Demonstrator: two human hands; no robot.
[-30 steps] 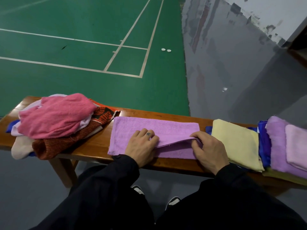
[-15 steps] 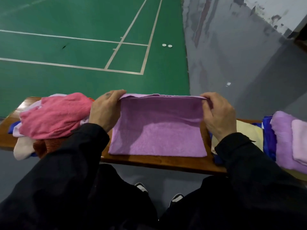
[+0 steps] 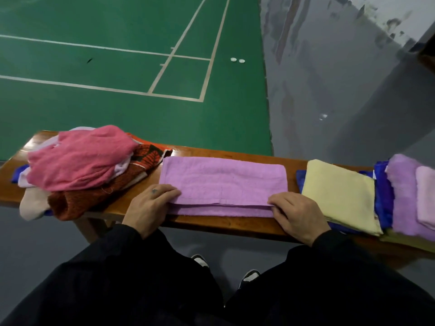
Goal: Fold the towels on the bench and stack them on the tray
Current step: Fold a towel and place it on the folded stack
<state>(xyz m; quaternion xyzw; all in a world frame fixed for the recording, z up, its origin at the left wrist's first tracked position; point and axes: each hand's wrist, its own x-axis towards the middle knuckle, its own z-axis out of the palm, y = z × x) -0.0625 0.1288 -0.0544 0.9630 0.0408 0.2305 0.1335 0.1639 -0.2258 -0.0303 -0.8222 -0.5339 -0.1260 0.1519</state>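
A purple towel point(image 3: 223, 182) lies folded lengthwise on the middle of the wooden bench point(image 3: 226, 225), its doubled edges toward me. My left hand point(image 3: 148, 208) holds the towel's near left corner, fingers on top of it. At the near right corner, my right hand point(image 3: 299, 217) pinches the edge with curled fingers. A heap of unfolded towels point(image 3: 80, 161), pink on top of rust-red and white ones, sits at the bench's left end. Folded towels are stacked at the right end: a yellow one point(image 3: 341, 194), blue ones point(image 3: 383, 196), a purple one point(image 3: 404, 196). What lies under that stack is mostly hidden.
Beyond the bench is a green court floor point(image 3: 117, 67) with white lines, and grey floor to the right. Two small white discs point(image 3: 237, 60) lie on the court. My black-clad knees and shoes point(image 3: 249, 276) are below the bench's near edge.
Both hands lifted the purple towel's edge up, then brought it over and down toward me. The towel now lies flat in a narrower fold with both hands at its near corners.
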